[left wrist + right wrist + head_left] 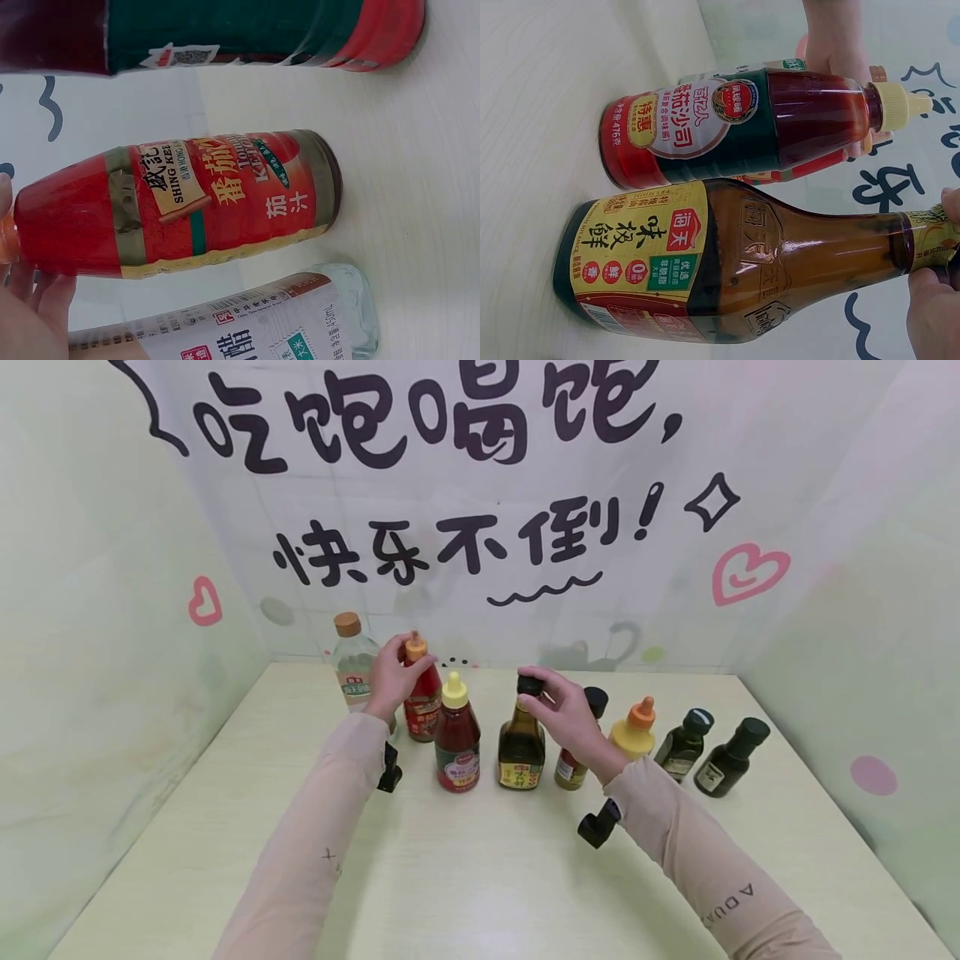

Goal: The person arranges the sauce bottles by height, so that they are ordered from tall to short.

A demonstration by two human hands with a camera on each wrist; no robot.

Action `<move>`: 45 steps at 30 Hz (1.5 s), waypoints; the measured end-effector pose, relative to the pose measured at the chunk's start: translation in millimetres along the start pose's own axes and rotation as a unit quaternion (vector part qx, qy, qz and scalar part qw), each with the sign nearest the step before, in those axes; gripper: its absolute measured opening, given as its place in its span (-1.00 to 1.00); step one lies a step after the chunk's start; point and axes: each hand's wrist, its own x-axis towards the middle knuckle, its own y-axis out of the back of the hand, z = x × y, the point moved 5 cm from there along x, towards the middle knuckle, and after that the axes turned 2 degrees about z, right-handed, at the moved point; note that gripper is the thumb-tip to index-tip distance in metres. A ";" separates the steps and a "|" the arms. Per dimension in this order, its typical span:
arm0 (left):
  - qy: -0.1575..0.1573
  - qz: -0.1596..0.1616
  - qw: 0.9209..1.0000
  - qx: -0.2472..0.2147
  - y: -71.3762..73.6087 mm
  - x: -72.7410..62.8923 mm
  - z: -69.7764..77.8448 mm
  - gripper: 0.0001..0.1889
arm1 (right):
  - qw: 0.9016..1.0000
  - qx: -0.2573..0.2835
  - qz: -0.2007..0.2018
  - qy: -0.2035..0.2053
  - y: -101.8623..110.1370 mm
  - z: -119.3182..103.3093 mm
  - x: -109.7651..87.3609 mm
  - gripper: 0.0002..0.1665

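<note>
My left hand (390, 677) pinches the orange-capped neck of a red ketchup bottle (423, 714); its label shows in the left wrist view. That bottle stands upright on the table, right of a clear vinegar bottle (354, 652) with a brown cap. The black cap and neck of a brown glass soy sauce bottle (522, 743) are between the thumb and fingers of my right hand (566, 714). It stands upright too, its yellow label facing me. Between the two held bottles is a tomato sauce squeeze bottle (457, 747) with a yellow nozzle, touched by neither hand.
Behind my right forearm stand a black-capped bottle (572, 770) and a yellow squeeze bottle (632, 739) with an orange nozzle, both partly hidden. Farther right are two small dark bottles (678, 747). A printed cloth (420, 602) hangs behind the pale table (465, 877).
</note>
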 end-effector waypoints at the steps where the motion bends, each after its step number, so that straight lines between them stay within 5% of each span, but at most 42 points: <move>1: -0.001 0.002 1.000 0.001 0.0 -0.3 0.4 -0.41 | 1.000 0.000 0.000 0.000 0.1 0.2 0.0 -0.53; 18: -0.011 0.023 1.000 0.006 -1.2 -2.9 2.3 -0.39 | 1.000 0.008 -0.004 0.002 -1.6 -2.1 -3.2 -0.54; 34: -0.009 -0.016 1.000 0.018 -2.6 -2.1 5.5 -0.39 | 1.000 0.003 -0.001 0.004 0.0 -2.8 -1.7 -0.54; 45: -0.039 -0.047 0.998 0.001 -0.3 -9.9 12.1 -0.36 | 1.000 -0.003 -0.001 0.009 0.3 1.3 -1.1 -0.54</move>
